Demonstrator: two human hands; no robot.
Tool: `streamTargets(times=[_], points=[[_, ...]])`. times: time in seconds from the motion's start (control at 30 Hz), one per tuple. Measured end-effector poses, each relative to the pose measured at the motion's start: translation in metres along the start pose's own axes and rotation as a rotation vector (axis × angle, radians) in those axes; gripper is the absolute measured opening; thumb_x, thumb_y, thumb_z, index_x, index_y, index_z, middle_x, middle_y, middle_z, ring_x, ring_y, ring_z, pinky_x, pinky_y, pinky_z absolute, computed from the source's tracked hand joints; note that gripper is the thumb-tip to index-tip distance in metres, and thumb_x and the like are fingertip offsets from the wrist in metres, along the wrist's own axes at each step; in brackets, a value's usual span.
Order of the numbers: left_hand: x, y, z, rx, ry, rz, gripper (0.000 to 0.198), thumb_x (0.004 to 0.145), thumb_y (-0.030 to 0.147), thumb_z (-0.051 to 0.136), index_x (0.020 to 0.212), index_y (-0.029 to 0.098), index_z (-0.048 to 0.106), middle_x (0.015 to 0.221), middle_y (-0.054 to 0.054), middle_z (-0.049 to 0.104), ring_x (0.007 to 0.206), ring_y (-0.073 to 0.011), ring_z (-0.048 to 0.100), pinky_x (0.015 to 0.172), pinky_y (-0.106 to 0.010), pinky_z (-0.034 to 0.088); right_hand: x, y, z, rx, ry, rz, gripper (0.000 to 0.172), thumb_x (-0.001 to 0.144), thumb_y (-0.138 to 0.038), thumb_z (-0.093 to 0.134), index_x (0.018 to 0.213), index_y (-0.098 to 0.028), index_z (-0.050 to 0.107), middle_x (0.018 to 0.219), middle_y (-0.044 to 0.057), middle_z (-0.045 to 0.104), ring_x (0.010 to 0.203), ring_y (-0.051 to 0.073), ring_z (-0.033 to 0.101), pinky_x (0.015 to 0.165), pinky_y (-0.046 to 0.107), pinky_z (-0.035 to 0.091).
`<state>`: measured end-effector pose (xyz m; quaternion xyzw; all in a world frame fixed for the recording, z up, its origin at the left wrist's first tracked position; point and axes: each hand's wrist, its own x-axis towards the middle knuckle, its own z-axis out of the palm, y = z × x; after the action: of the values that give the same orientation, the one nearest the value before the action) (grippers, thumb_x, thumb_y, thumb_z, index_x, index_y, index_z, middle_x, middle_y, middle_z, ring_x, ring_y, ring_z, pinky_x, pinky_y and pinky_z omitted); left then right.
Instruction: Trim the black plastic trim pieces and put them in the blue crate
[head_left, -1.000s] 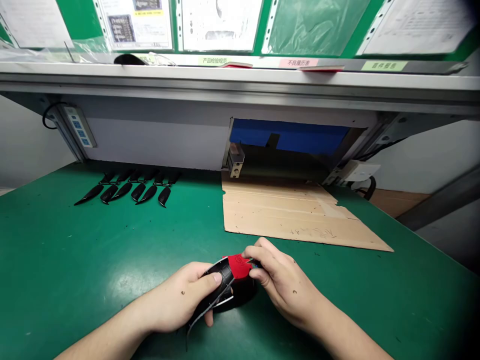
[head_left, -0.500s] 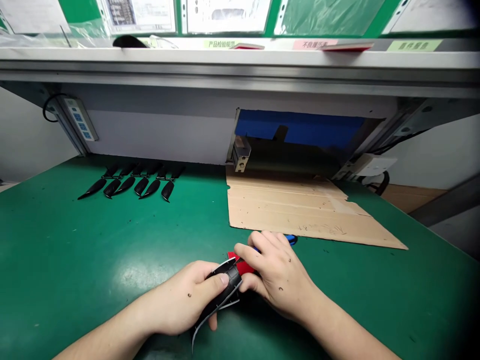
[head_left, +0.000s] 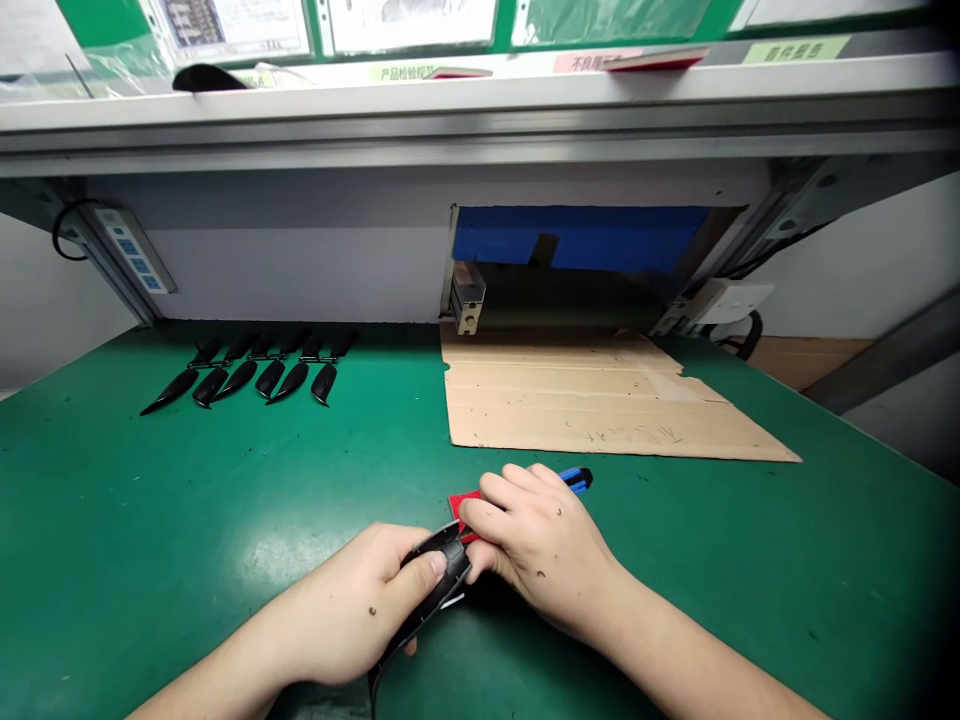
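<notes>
My left hand grips a black curved plastic shell, its thumb pressed on the hollow face near the upper end. A thin, pale strip shows below the shell's edge. At that upper end, my right hand pinches a small red piece that looks flat, against or right beside the shell's rim. What the red piece is made of cannot be told. A blue-and-black handle sticks out behind my right knuckles; whether the hand touches it is hidden.
Several black propeller blades, joined in pairs, lie in a row at the back left. A cardboard sheet lies at the back right, below an opening with a metal bracket. A shelf edge crosses above; a power strip hangs left.
My right fingers have closed further over the red piece and tilted at the shell's end. The shell has turned slightly in my left hand. The whole view has shifted a little.
</notes>
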<state>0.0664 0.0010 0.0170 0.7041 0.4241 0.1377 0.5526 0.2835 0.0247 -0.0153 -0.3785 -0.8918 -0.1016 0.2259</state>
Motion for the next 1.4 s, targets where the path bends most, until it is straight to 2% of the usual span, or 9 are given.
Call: streamTargets(times=[0.3,0.5,0.6,0.73,0.87,0.97,1.13,1.3,1.4], points=[[0.000,0.000,0.000,0.108,0.003,-0.014,0.042,0.098,0.048,0.030,0.094,0.018,0.059,0.072,0.001,0.054,0.061,-0.0123,0.049,0.054,-0.023,0.035,-0.003,0.001,0.004,0.162,-0.028,-0.002,0.066,0.097,-0.068,0.019,0.070,-0.019,0.052,0.066,0.000,0.051,0.061,0.015,0.039,0.058,0.030,0.019],[0.000,0.005,0.005,0.137,0.023,0.049,0.041,0.096,0.049,0.035,0.085,0.016,0.057,0.079,-0.002,0.056,0.068,-0.0134,0.049,0.061,-0.023,0.037,-0.002,0.011,-0.014,0.848,-0.297,0.036,0.060,0.095,-0.069,0.032,0.071,-0.019,0.053,0.068,-0.002,0.051,0.063,0.014,0.046,0.061,0.025,0.034],[0.002,0.005,0.005,0.052,-0.003,0.057,0.041,0.096,0.050,0.035,0.085,0.016,0.055,0.076,-0.001,0.053,0.066,-0.0132,0.049,0.060,-0.023,0.038,-0.002,0.016,-0.018,1.066,-0.233,0.119,0.061,0.094,-0.071,0.033,0.077,-0.017,0.057,0.073,0.000,0.052,0.064,0.014,0.047,0.059,0.025,0.037],[0.004,-0.002,0.004,-0.139,0.076,0.059,0.040,0.096,0.053,0.034,0.096,0.017,0.053,0.070,0.000,0.054,0.062,-0.0128,0.050,0.061,-0.023,0.039,-0.002,0.016,-0.013,0.820,-0.007,0.163,0.061,0.092,-0.073,0.034,0.086,-0.018,0.059,0.080,0.002,0.055,0.071,0.016,0.048,0.066,0.028,0.037],[0.006,-0.008,0.003,-0.266,0.171,0.005,0.045,0.096,0.054,0.035,0.122,0.020,0.044,0.067,0.001,0.058,0.061,-0.0133,0.050,0.061,-0.024,0.038,-0.002,0.008,-0.002,0.344,0.034,0.135,0.069,0.089,-0.078,0.027,0.095,-0.018,0.061,0.081,0.004,0.054,0.074,0.020,0.045,0.069,0.033,0.031],[0.007,-0.009,0.004,-0.316,0.180,0.021,0.042,0.095,0.053,0.038,0.115,0.018,0.050,0.069,-0.001,0.059,0.062,-0.0132,0.052,0.060,-0.024,0.038,-0.003,0.002,0.003,0.146,0.017,0.106,0.074,0.090,-0.076,0.018,0.094,-0.018,0.063,0.077,0.004,0.051,0.072,0.020,0.041,0.066,0.033,0.026],[0.007,-0.008,0.005,-0.345,0.217,0.020,0.040,0.095,0.052,0.041,0.109,0.017,0.054,0.064,0.000,0.058,0.060,-0.0133,0.052,0.057,-0.023,0.037,-0.003,-0.002,0.005,0.006,0.028,0.120,0.076,0.093,-0.072,0.011,0.093,-0.018,0.064,0.078,0.005,0.049,0.072,0.021,0.039,0.066,0.034,0.024],[0.010,-0.007,0.008,-0.323,0.301,0.103,0.037,0.094,0.049,0.044,0.106,0.017,0.057,0.079,-0.002,0.059,0.060,-0.0124,0.051,0.061,-0.025,0.042,-0.002,-0.003,0.004,-0.060,0.055,0.118,0.070,0.099,-0.063,0.011,0.083,-0.018,0.062,0.074,0.005,0.047,0.069,0.020,0.036,0.064,0.033,0.022],[0.011,-0.006,0.011,-0.244,0.298,0.131,0.036,0.095,0.049,0.041,0.097,0.017,0.057,0.077,-0.002,0.057,0.062,-0.0134,0.050,0.060,-0.025,0.042,-0.002,-0.002,0.004,-0.087,0.055,0.096,0.062,0.101,-0.059,0.019,0.079,-0.019,0.060,0.071,0.004,0.047,0.068,0.020,0.036,0.062,0.033,0.020]])
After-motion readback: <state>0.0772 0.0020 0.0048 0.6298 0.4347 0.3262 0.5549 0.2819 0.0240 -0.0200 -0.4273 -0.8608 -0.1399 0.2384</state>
